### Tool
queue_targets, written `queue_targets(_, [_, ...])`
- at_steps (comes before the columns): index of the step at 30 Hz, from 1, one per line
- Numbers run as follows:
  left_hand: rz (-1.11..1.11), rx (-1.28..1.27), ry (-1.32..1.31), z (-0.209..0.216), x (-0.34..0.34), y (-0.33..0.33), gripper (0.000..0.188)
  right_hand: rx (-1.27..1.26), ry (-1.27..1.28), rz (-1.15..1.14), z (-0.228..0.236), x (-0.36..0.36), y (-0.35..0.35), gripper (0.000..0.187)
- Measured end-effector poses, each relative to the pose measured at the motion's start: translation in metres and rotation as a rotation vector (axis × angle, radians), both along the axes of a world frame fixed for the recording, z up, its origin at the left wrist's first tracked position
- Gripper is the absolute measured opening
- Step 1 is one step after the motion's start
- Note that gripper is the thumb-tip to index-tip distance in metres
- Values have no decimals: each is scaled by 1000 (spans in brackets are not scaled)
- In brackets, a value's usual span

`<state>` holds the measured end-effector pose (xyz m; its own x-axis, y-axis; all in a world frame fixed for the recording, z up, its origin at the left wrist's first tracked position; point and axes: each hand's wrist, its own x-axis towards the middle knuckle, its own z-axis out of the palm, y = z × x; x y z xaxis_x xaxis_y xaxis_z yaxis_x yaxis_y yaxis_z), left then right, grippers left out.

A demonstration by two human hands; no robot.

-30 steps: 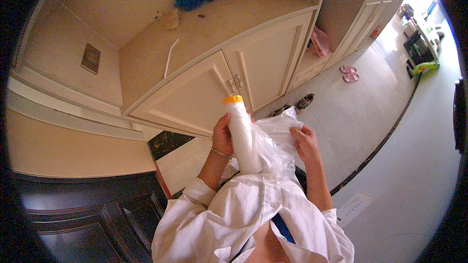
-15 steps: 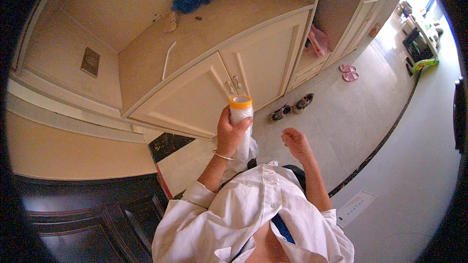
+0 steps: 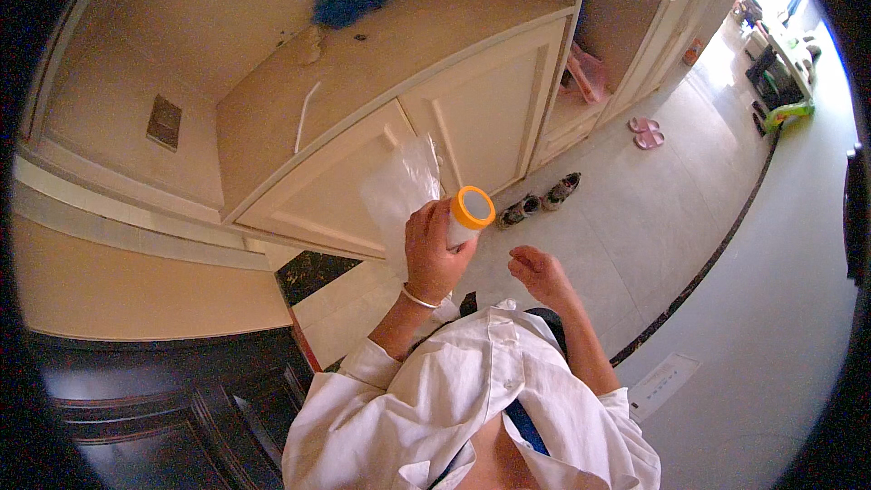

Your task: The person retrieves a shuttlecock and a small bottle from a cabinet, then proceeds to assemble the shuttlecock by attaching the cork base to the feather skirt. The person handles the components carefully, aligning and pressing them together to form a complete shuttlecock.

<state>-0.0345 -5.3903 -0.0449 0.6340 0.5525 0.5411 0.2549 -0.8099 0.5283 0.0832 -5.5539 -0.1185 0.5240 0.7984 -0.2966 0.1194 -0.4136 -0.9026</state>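
Observation:
My left hand (image 3: 434,254) is wrapped round a roll of clear masking film with yellow tape at its end (image 3: 455,229). The yellow ring tilts up and to the right. A thin, see-through sheet of film (image 3: 404,183) spreads from the roll, to the left of and beyond my fingers, in front of the cabinet doors. My right hand (image 3: 541,276) is apart from the roll, a little to its lower right. Its fingers are curled in, and whatever they may hold is hidden.
Ahead stands a cream cabinet (image 3: 485,95) with a white strip (image 3: 308,116) and a blue bundle (image 3: 354,2) on its dusty shelf. Dark shoes (image 3: 520,211) and pink slippers (image 3: 647,132) lie on the tiled floor. A dark panelled door (image 3: 136,399) is at lower left.
My left hand has tipped the roll to the right, and the film that hung below now spreads out to its left. My right hand has moved slightly left, toward the roll.

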Motion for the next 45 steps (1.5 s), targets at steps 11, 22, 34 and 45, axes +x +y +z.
queue_targets(11, [-116, 2, 4, 0, 1, -16, 68, 420, 197, -74, 49, -13, 17, 40])
queue_targets(22, [-138, 4, 17, 1, -1, -18, 67, 678, -115, -213, 89, -7, 17, 30])
queue_targets(34, [-205, 7, 1, 1, 1, -18, 69, 614, -454, -116, 103, -11, 20, 24])
queue_targets(45, [-295, 138, 84, 3, 4, -19, 72, 526, -486, -243, 100, -12, 23, 13])
